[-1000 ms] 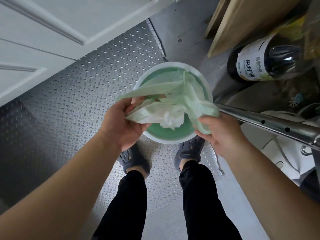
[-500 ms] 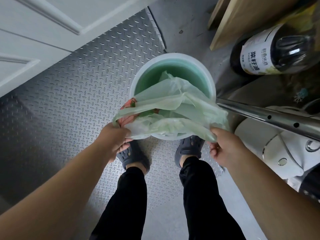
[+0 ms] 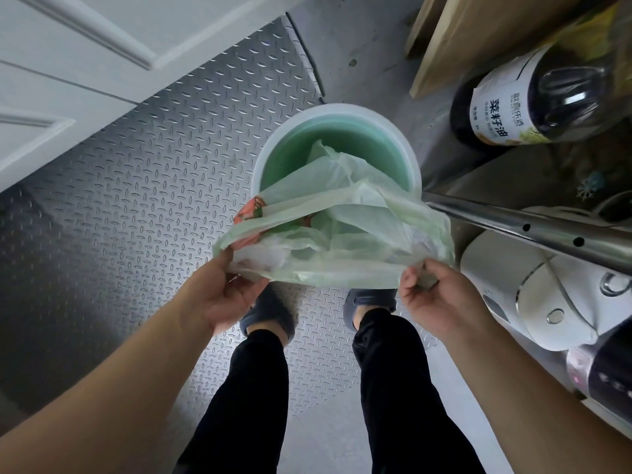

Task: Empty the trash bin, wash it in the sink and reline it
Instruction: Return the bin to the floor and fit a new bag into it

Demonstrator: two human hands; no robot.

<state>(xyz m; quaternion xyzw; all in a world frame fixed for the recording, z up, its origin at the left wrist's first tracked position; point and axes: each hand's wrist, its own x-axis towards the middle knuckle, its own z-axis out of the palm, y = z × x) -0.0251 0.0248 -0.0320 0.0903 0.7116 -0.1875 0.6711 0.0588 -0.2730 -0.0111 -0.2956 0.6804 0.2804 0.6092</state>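
A round trash bin point(image 3: 337, 112) with a white rim and green inside stands on the metal floor in front of my feet. A thin pale green trash bag point(image 3: 345, 241) with rubbish inside, including a red wrapper, hangs above the bin's near rim. My left hand point(image 3: 227, 292) grips the bag's left edge. My right hand point(image 3: 432, 295) pinches the bag's right edge. The bag is stretched between both hands, and its far part still dips into the bin.
A white panelled door point(image 3: 85, 56) is at the upper left. A dark oil bottle point(image 3: 526, 100), wooden boards point(image 3: 478, 32), a steel tube point(image 3: 533, 227) and a white appliance point(image 3: 547, 295) crowd the right side. Diamond-plate floor point(image 3: 119, 200) spreads to the left.
Both hands have pulled the bag up and toward me, out of the bin, and spread it wider. More of the bin's green inside shows now.
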